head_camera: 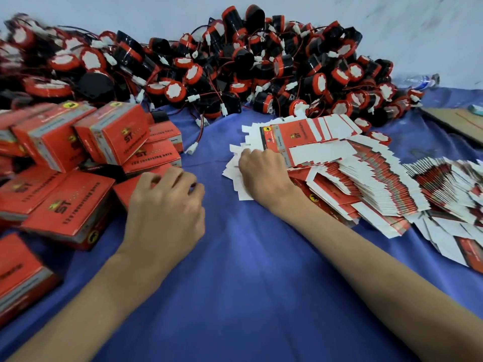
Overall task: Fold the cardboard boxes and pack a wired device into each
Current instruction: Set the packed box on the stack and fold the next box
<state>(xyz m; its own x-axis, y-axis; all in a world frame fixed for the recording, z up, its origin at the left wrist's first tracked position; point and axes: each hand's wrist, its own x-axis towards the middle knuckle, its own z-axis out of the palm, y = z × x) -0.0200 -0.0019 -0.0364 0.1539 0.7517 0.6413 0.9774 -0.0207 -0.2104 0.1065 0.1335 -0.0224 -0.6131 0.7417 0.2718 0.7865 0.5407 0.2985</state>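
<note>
Blue cloth [248, 270] covers the work surface, with a pale wall [130, 14] behind it.

1. Stock at the back. A heap of wired devices [261, 69], black bodies with red rims and white faces, lies along the wall. Thin red and black leads with white plugs trail out of the heap, and one white plug [192, 148] lies on the cloth in front of it.

2. Finished goods, left side. Folded boxes [109, 131], red with dark lettering, are piled loosely, some flat on a side and some tilted on one another.

3. Blanks, right side. Flat boxes [379, 184], red and white, are fanned out in an overlapping stack. A second fan lies further right, touching the first.

4. Right hand [261, 173]. It rests on the near left end of the stack, knuckles up. The fingers are curled round the edge of the top flat box [308, 142], which sits slightly raised above the others.

5. Left hand [164, 205]. It is over the cloth just beside the nearest folded box, palm down, fingers loosely curled. Nothing shows in its grasp, though the fingertips are hidden and may be touching the box edge.

6. Other items. A brown cardboard sheet [457, 121] lies at the far right edge, and a clear plastic bottle [419, 81] lies behind the heap.
</note>
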